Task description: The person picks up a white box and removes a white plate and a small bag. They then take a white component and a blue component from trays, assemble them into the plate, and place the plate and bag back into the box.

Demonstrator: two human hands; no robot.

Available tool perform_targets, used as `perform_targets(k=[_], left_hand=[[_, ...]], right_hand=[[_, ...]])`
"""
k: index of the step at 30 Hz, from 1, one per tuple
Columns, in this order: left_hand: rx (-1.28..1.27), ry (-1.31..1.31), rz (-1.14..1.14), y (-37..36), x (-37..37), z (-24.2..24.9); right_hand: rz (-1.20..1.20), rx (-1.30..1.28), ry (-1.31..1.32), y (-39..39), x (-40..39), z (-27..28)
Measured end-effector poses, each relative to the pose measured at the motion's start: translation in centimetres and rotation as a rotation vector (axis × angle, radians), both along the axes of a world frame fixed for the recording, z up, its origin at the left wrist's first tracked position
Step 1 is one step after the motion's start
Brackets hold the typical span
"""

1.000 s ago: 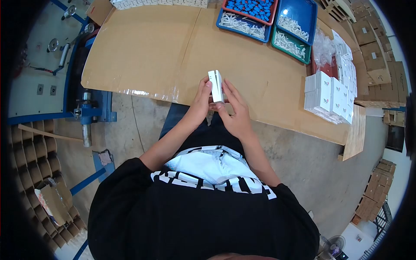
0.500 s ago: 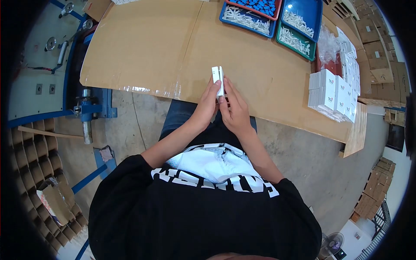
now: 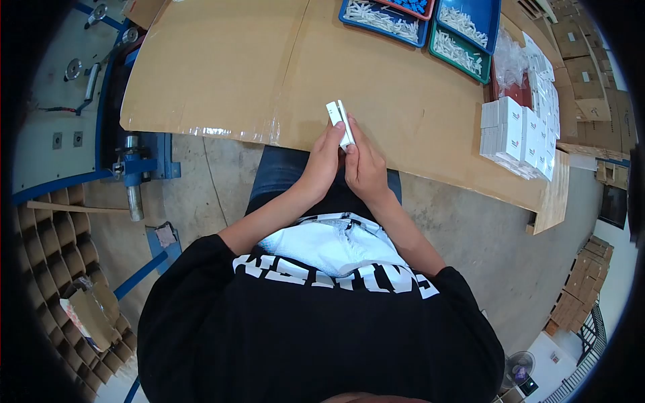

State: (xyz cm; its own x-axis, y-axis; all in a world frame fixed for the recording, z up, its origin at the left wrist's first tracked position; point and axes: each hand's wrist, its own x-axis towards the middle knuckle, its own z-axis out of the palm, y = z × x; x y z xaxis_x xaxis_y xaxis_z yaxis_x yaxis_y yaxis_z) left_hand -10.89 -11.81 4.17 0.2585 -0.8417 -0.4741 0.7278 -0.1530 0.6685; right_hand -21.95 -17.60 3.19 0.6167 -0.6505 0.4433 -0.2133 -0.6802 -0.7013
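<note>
I hold a small white box (image 3: pixel 338 118) upright between both hands, just above the near edge of the cardboard-covered table (image 3: pixel 222 67). My left hand (image 3: pixel 324 156) grips its left side from below. My right hand (image 3: pixel 363 163) presses against its right side, fingers folded close around it. The lower part of the box is hidden between my hands.
A stack of white boxes (image 3: pixel 516 138) stands at the table's right end. Blue and green trays (image 3: pixel 430 23) of small white parts sit at the far edge. Blue machinery (image 3: pixel 131 168) is on the left, cardboard dividers (image 3: pixel 47 255) lower left, cartons (image 3: pixel 584 67) at right.
The box has turned from showing its broad face to nearly edge-on, and my right hand's fingers have closed in tighter on it. Both hands stay over the table's near edge.
</note>
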Motion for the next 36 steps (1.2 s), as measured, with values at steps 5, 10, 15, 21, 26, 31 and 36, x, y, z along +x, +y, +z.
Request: perform_targets(k=[5, 10, 15, 21, 26, 31, 36], left_hand=[[-0.047, -0.046, 0.017, 0.4, -0.3, -0.6], [-0.095, -0.044, 0.069, 0.5, 0.4, 0.2], [-0.294, -0.306, 0.075, 0.7, 0.8, 1.8], [-0.569, -0.965, -0.045, 0.4, 1.6, 0.6], [-0.574, -1.07, 0.078, 0.1, 1.6, 2.4], [-0.555, -1.298, 0.239, -0.3, 2.4, 2.4], [-0.58, -1.279, 0.367, 0.0, 2.5, 1.7]], right_hand=[[0.02, 0.005, -0.034, 0.2, 0.0, 0.1], [0.084, 0.087, -0.103, -0.6, 0.4, 1.2], [-0.155, 0.735, -0.108, -1.6, -0.1, 3.6], [-0.077, 1.246, -0.207, -2.0, -0.3, 6.8], [-0.004, 1.118, -0.285, -0.3, 1.3, 6.3], [-0.002, 1.072, -0.423, 1.9, 3.6, 6.0], [0.01, 0.92, -0.305, 2.7, 3.5, 5.6]])
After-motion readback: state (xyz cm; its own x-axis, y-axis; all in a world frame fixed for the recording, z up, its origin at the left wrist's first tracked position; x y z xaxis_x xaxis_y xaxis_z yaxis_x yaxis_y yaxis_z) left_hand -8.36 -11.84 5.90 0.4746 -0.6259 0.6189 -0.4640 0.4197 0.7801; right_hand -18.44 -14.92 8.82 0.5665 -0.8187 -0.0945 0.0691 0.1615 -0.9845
